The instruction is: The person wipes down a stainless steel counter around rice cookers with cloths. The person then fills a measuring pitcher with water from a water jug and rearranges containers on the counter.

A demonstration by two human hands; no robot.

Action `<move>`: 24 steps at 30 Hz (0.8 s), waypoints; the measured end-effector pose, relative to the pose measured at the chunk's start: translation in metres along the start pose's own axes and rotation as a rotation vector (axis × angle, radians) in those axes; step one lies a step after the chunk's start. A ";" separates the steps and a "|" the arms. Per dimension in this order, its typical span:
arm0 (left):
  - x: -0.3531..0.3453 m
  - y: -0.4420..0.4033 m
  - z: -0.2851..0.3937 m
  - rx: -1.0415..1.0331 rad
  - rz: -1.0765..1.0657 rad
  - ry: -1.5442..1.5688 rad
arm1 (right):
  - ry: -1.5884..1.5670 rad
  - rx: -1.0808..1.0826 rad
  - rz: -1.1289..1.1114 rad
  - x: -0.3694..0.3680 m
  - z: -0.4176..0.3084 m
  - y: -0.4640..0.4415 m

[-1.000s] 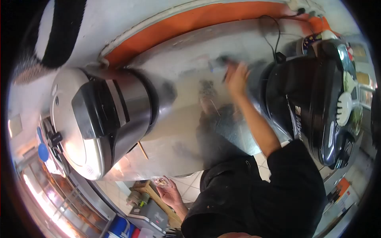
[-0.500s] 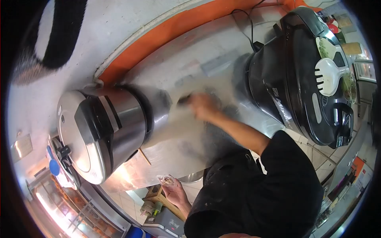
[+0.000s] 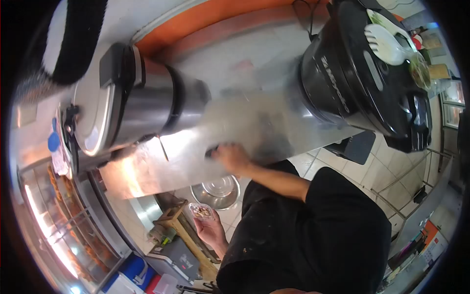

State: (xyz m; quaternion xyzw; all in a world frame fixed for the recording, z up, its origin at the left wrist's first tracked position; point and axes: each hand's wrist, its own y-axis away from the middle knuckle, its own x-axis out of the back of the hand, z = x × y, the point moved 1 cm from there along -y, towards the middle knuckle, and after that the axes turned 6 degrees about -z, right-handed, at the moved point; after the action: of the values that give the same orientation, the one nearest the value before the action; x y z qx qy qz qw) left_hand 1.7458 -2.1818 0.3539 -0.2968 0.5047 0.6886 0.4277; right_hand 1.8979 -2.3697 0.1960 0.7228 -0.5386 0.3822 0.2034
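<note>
My left hand, below the counter's near edge, is closed around a small clear plastic container with mixed light and dark bits inside. On the steel counter, my right hand is closed on a small dark object, pressed low at the surface. Blur hides what kind of thing it is. The metal under and beyond this hand looks smeared and dull.
A steel rice cooker stands on the left and a black one on the right, with a white slotted spoon on its lid. A metal bowl sits below the edge, near a wooden stand.
My right hand has come nearer along the counter toward its front edge, still with the dark object. The camera view has shifted, showing more of the bowl. My left hand keeps its container.
</note>
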 end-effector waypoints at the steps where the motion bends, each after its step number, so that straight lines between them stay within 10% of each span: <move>1: 0.011 0.014 -0.002 0.002 0.029 0.013 | 0.040 -0.197 0.085 0.033 0.029 0.004; 3: 0.034 0.042 -0.008 0.000 0.080 0.042 | 0.208 -0.601 0.184 0.085 0.092 0.049; 4: 0.042 0.058 -0.013 -0.006 0.041 0.042 | 0.536 -0.461 0.372 0.107 0.121 0.091; 6: 0.069 0.095 -0.017 0.009 0.013 0.015 | 0.394 -0.717 0.068 0.166 0.131 0.168; 10: 0.133 0.187 -0.021 -0.157 0.064 0.107 | 0.242 -0.344 0.213 0.110 0.110 0.276; 17: 0.182 0.339 -0.027 -0.617 0.245 0.248 | -0.268 0.291 -0.724 -0.076 -0.092 0.213; 24: 0.257 0.497 -0.045 -1.118 0.469 0.425 | -0.169 0.405 -1.360 -0.185 -0.134 0.251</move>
State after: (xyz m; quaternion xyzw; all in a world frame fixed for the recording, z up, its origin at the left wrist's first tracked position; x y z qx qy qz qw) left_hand 1.1853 -2.2116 0.3429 -0.4867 0.1949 0.8492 -0.0629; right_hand 1.5953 -2.2446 0.1078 0.9493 0.0990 0.2056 0.2162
